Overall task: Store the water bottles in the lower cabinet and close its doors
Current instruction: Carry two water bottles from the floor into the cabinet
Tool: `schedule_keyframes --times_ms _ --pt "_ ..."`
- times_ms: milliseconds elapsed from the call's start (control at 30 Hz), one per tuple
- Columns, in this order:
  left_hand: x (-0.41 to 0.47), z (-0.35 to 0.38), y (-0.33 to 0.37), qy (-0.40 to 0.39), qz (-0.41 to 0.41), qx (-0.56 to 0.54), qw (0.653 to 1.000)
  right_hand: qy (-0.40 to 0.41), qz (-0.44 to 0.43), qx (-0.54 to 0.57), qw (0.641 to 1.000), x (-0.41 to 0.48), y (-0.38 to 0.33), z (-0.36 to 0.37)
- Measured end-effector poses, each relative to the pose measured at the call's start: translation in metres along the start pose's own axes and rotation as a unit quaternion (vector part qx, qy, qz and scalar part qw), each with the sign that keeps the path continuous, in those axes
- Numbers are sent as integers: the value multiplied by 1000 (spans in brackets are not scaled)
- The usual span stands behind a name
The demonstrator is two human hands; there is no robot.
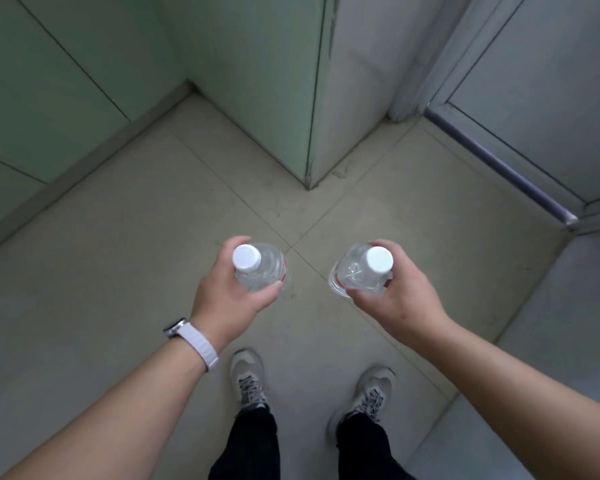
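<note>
A tiled floor (125, 306) of pale beige squares fills the head view, with green wall panels (66, 81) rising beyond it and a grey-and-green corner post (317, 98) standing on the floor straight ahead. To the right of that post a grey metal door (541, 98) sits behind a raised metal threshold (499, 164).

Nearer the camera than the post, both forearms reach forward, bare, palms turned inward toward each other. The left hand (229, 292) holds the left water bottle (260, 268) upright, its fingers clamped round the shoulder just below the white cap. A white watch (194, 341) bands that wrist. The right hand (399, 296) holds the right water bottle (357, 271) the same way, fingers closed round its upper body, thumb on the near side. The two bottles hang apart, level with one another, above the floor seam that runs toward the post.

Seen from above, each bottle shows little more than its cap and clear shoulder; the lower bodies are hidden beneath. A strip of red label peeks at the left bottle's edge. Below the hands stand two grey laced shoes (246, 379) and dark trouser legs, cut off by the bottom edge. No cabinet can be made out for certain.
</note>
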State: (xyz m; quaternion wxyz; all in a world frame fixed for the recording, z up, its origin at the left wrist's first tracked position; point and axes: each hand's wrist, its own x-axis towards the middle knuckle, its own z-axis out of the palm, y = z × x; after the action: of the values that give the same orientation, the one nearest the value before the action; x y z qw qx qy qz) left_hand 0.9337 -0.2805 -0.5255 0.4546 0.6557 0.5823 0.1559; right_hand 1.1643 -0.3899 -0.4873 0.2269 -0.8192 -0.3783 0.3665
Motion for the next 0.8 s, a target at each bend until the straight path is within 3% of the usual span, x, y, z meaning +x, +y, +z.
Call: schedule_keyframes --times_ms 433,800 --pt "-97 -155 123 114 63 -62 990 37 -103 70 992 -115 -174 -76" --pt "-132 -268 159 103 133 -84 982 32 -164 114 979 -187 -296 -76"
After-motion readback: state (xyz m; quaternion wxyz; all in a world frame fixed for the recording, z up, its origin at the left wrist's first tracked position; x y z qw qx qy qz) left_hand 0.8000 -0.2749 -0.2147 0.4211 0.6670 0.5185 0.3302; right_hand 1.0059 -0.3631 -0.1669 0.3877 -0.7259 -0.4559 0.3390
